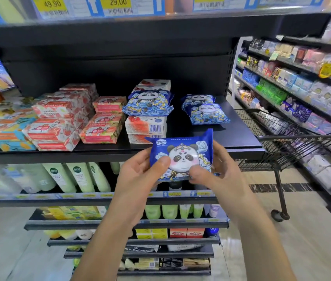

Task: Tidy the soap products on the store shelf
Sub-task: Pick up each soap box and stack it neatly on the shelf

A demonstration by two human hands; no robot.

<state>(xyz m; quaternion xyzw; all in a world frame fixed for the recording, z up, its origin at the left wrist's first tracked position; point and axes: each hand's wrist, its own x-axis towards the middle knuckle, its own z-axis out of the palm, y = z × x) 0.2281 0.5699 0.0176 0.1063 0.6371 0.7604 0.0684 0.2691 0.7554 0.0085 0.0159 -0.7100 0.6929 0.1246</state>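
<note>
The blue panda pack (182, 154) is held up in the air between both hands, its printed face towards the camera, just in front of the shelf (231, 136) edge and not resting on anything. The left hand (138, 175) pinches its left side, thumb (163, 161) pressed flat on the front and the other fingers tucked out of sight behind; the right hand (221, 169) curls round the lower right corner, its fingertips bent onto the front face. It looks like a light, soft pack in glossy film: it probably gives under the thumbs, and the wrapper is likely slippery, so a grip across the body from both sides seems safer than tugging at the crimped end flaps, which stick up above the right-hand fingers. Beyond the fingertips, on the shelf, two more panda packs (205, 110) lie overlapping to the right, well apart from a third (148, 103) that sits askew on a pile of white boxes (146, 126) straight ahead. Further left of the left hand are rows of red-patterned soap bars (59, 120). Off to the right of the right hand stands a wire shopping cart (282, 142).
</note>
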